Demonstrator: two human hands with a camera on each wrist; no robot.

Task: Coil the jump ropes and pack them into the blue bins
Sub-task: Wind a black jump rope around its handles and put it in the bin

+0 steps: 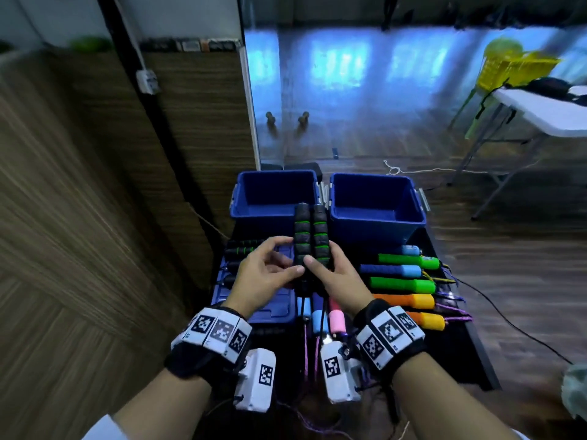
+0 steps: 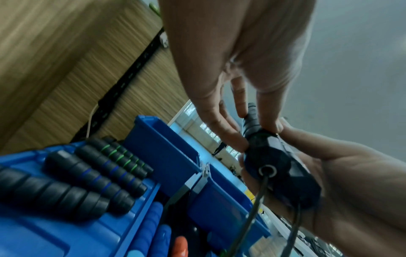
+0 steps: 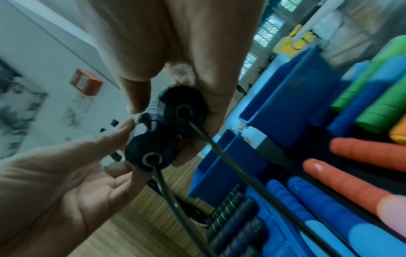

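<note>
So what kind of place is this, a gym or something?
Probably a gym or exercise studio: a large wall mirror over wood flooring, two small dumbbells on the floor, and many jump ropes laid out.

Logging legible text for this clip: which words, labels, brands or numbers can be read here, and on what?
No readable words or numbers in any view.
Wrist bands: black-and-white square marker patterns only; tiny marks beneath them too small to read.
White camera housings: a marker pattern each, no text.
Red box on the wall: print too blurred to read.
</note>
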